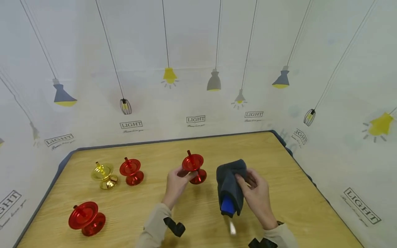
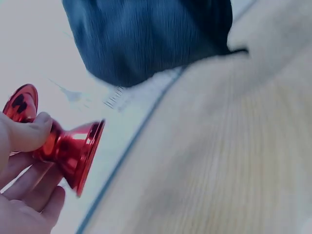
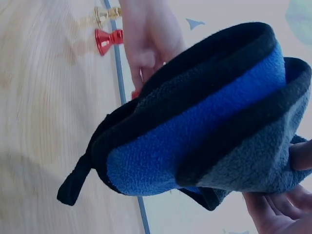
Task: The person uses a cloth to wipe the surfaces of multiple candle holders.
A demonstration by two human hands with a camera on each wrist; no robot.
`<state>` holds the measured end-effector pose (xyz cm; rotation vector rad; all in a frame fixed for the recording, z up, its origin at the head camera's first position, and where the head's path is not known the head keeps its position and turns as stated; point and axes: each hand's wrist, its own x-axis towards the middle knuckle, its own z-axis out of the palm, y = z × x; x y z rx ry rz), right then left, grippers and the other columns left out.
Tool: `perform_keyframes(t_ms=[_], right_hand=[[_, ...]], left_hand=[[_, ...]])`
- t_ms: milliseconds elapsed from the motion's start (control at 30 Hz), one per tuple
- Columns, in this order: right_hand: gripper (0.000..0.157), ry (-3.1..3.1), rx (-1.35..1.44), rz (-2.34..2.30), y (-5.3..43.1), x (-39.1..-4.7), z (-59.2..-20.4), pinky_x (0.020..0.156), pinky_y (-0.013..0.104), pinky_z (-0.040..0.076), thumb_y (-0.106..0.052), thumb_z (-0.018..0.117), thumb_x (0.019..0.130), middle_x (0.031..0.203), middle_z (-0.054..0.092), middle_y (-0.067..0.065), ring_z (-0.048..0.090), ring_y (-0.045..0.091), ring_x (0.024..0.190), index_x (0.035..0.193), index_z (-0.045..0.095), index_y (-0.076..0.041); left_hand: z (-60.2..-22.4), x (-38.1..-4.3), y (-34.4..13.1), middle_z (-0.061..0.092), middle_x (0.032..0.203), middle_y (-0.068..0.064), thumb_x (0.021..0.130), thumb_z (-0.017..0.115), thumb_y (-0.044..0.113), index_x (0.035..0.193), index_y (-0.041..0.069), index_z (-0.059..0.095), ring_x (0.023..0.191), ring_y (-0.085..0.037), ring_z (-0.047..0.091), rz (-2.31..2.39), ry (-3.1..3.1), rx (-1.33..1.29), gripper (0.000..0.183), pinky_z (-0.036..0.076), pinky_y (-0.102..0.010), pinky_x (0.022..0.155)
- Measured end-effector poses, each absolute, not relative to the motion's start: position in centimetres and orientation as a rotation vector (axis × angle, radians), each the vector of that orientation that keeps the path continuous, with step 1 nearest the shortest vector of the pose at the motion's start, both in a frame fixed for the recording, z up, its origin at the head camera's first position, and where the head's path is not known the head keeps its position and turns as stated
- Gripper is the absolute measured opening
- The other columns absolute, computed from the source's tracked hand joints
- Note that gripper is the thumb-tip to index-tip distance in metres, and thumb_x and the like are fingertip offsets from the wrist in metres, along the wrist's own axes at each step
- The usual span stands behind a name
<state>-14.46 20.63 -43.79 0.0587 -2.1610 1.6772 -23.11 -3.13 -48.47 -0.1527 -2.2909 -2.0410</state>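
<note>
My left hand point(image 1: 176, 187) holds a shiny red candle holder point(image 1: 200, 176) by its narrow middle, thumb on one side and fingers on the other. The holder has a dish with a short upright tube and a flared foot; in the left wrist view the red candle holder point(image 2: 78, 146) is tilted. My right hand point(image 1: 256, 198) pinches a folded cloth point(image 1: 229, 175), dark grey outside and blue inside. Black edging and a hanging loop point(image 3: 73, 187) show on the cloth point(image 3: 146, 165) in the right wrist view. Cloth and candle holder are apart.
On the left of the wooden table point(image 1: 161, 213) stand a gold candle holder point(image 1: 108, 182), a red candle holder point(image 1: 134, 178) beside it and another red one point(image 1: 93, 224) nearer. A pale wall covering point(image 1: 192, 100) with printed lamps surrounds the far and side edges.
</note>
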Motion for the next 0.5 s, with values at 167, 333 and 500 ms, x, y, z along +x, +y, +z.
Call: perform_keyframes(t_ms=[167,333,500], right_hand=[[0.024,-2.170,0.015,1.699,21.8,-14.3,-44.1,0.079,0.021,0.059,-0.006,0.072,0.094,0.113,0.072,0.020,0.071,0.004,0.097,0.116,0.068,0.002],[0.025,-2.187,-0.030,1.748,22.6,-13.7,-44.8,0.078,0.023,0.060,-0.006,0.072,0.094,0.113,0.071,0.020,0.072,0.005,0.096,0.117,0.068,0.001],[0.024,-2.186,-0.085,1.785,23.5,-12.9,-45.4,0.077,0.025,0.060,-0.003,0.073,0.092,0.112,0.072,0.020,0.073,0.008,0.096,0.115,0.068,0.002]], left_hand=[[-50.1,-26.3,-1.6,0.077,0.110,-0.014,0.083,0.085,0.017,0.112,0.004,0.077,0.104,-0.029,0.072,-1.929,-2.311,-0.048,0.033,0.057,-0.043,0.093],[-51.6,-28.1,-0.3,0.077,0.108,-0.015,0.080,0.086,0.012,0.113,0.004,0.077,0.102,-0.029,0.074,-1.943,-2.279,0.036,0.035,0.059,-0.040,0.089],[-52.1,-28.9,2.3,0.077,0.108,-0.016,0.077,0.087,0.008,0.110,0.005,0.078,0.102,-0.030,0.074,-1.947,-2.271,0.021,0.034,0.060,-0.040,0.087]])
